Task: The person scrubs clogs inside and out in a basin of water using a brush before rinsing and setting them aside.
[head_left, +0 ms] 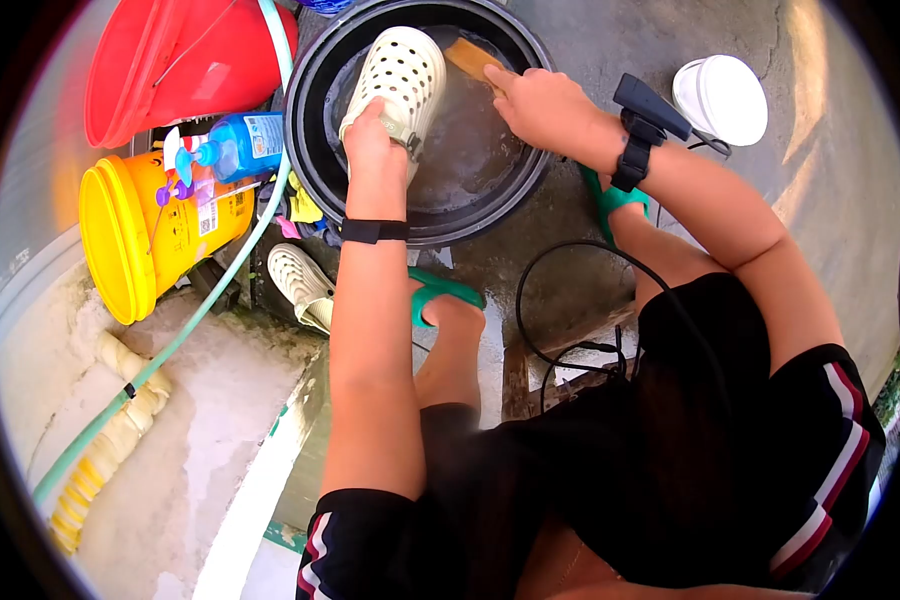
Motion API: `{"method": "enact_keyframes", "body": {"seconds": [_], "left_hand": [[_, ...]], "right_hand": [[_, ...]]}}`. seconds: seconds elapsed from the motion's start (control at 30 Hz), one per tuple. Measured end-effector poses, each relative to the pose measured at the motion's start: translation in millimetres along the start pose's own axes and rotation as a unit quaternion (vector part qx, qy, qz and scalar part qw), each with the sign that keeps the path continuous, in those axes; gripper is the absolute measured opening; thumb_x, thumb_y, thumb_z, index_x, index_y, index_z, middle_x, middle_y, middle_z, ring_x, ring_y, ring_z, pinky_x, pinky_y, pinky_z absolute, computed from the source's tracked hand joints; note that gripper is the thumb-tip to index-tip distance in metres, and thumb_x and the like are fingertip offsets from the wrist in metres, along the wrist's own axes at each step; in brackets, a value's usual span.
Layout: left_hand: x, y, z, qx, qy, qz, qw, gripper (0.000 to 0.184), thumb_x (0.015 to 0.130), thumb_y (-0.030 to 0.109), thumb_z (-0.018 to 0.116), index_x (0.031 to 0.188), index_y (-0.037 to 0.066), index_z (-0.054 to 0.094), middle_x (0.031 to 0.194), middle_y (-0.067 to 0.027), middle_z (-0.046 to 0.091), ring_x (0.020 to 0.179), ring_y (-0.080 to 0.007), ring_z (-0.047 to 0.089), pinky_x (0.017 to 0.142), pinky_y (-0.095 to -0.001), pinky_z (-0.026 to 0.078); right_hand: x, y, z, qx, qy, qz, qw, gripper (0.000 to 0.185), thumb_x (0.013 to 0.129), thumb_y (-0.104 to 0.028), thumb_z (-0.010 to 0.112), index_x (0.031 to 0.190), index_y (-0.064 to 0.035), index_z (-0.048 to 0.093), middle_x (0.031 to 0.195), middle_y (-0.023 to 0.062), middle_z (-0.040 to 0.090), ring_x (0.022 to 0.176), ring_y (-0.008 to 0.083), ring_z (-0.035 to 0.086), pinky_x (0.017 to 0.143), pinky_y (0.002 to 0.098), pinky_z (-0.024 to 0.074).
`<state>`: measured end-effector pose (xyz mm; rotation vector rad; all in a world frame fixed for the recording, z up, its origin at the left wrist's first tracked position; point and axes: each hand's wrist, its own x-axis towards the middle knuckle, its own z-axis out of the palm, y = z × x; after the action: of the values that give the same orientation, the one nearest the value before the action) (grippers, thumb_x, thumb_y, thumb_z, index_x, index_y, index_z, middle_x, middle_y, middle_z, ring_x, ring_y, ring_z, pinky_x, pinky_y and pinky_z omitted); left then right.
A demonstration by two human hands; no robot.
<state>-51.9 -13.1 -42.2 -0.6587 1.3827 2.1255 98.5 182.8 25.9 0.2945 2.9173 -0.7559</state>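
A cream clog point(398, 85) with round holes is over the black basin point(292, 130), its toe pointing away from me. My left hand point(372, 138) is closed around its heel end; most of the fingers are hidden. My right hand point(540, 105) grips a wooden scrub brush point(470, 62) above the basin, just right of the clog's toe. Any bristles are out of sight. Cloudy water point(470, 150) covers the basin's bottom. A second cream clog point(300, 283) rests on the ground to the left of my left forearm.
Left of the basin stand a red bucket point(185, 60), a yellow bucket point(115, 235) and a blue pump bottle point(242, 147). A green hose point(215, 290) runs past them. A white bucket point(725, 100) is at right. A black cable point(530, 265) loops near my legs.
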Motion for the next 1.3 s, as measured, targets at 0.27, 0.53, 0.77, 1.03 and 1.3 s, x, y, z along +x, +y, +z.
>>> {"method": "enact_keyframes", "body": {"seconds": [0.27, 0.53, 0.77, 1.03, 1.3], "left_hand": [[-24.6, -9.7, 20.2, 0.012, 0.025, -0.035, 0.999, 0.039, 0.092, 0.0, 0.055, 0.129, -0.012, 0.054, 0.124, -0.0236, 0.063, 0.11, -0.0375, 0.066, 0.096, -0.0487, 0.053], [-21.5, -0.9, 11.2, 0.002, -0.042, -0.044, 0.998, 0.039, 0.093, 0.001, 0.052, 0.13, -0.014, 0.052, 0.124, -0.0264, 0.062, 0.109, -0.0407, 0.065, 0.096, -0.0509, 0.053], [-27.1, 19.6, 20.1, -0.028, -0.007, -0.057, 0.998, 0.037, 0.092, 0.0, 0.052, 0.126, -0.014, 0.054, 0.12, -0.0269, 0.064, 0.106, -0.0406, 0.067, 0.093, -0.0502, 0.055], [-34.7, -4.6, 21.4, 0.092, -0.023, 0.033, 0.995, 0.039, 0.089, -0.002, 0.057, 0.125, -0.016, 0.056, 0.118, -0.0252, 0.066, 0.101, -0.0384, 0.069, 0.091, -0.0456, 0.056], [-11.7, 3.9, 13.1, 0.013, -0.009, 0.091, 0.996, 0.04, 0.094, 0.002, 0.057, 0.131, -0.014, 0.051, 0.124, -0.0232, 0.063, 0.105, -0.0344, 0.068, 0.089, -0.0454, 0.057]], "right_hand": [[43.2, 12.4, 22.6, 0.021, 0.133, -0.077, 0.988, 0.058, 0.096, -0.023, 0.06, 0.151, -0.019, 0.041, 0.085, 0.0212, 0.061, 0.071, 0.0418, 0.064, 0.067, 0.0495, 0.0548], [-5.4, -0.4, 3.5, 0.027, 0.077, -0.073, 0.994, 0.058, 0.096, -0.022, 0.059, 0.152, -0.0213, 0.041, 0.085, 0.0206, 0.061, 0.072, 0.0415, 0.064, 0.069, 0.0492, 0.056], [14.3, -19.3, -8.4, 0.032, 0.084, -0.089, 0.992, 0.047, 0.096, -0.026, 0.057, 0.141, -0.0116, 0.05, 0.086, 0.0233, 0.067, 0.074, 0.0417, 0.068, 0.068, 0.0495, 0.0571], [64.1, 7.8, 9.0, 0.071, 0.075, -0.058, 0.993, 0.045, 0.096, -0.026, 0.056, 0.138, -0.0108, 0.055, 0.082, 0.0244, 0.068, 0.078, 0.0438, 0.066, 0.073, 0.0525, 0.0528], [3.5, 7.2, -4.6, -0.054, -0.072, 0.005, 0.996, 0.042, 0.095, -0.022, 0.056, 0.135, -0.0104, 0.055, 0.081, 0.0224, 0.069, 0.078, 0.043, 0.067, 0.07, 0.0526, 0.055]]}}
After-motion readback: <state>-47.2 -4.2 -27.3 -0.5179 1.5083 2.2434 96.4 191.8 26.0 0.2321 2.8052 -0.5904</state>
